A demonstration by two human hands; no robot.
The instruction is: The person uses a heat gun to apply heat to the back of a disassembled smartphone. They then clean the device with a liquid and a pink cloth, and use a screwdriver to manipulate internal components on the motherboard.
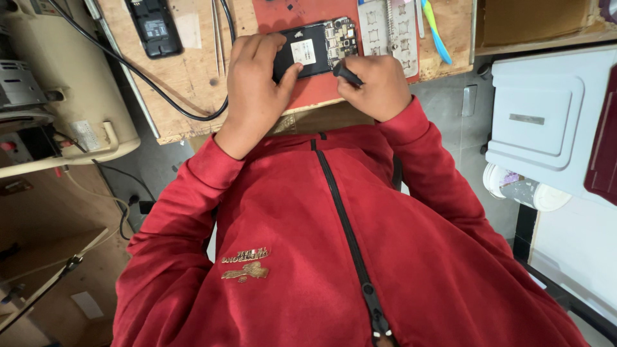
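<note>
Phone (313,50) with back cover off, circuit board exposed, lying on red mat (308,93) at near edge of table (186,71); long axis left-right. Left hand (254,80) clamps phone's left end, fingers (257,45) curled over top, thumb on battery. Right hand (379,83) closed around black screwdriver handle (348,74), tip angled toward board at phone's right end. Tweezers (218,35) lie left, untouched.

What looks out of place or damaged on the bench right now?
Nothing spilled. The phone on the red mat has its back off, circuit board exposed, held by the left hand; the right hand grips a black tool.
</note>
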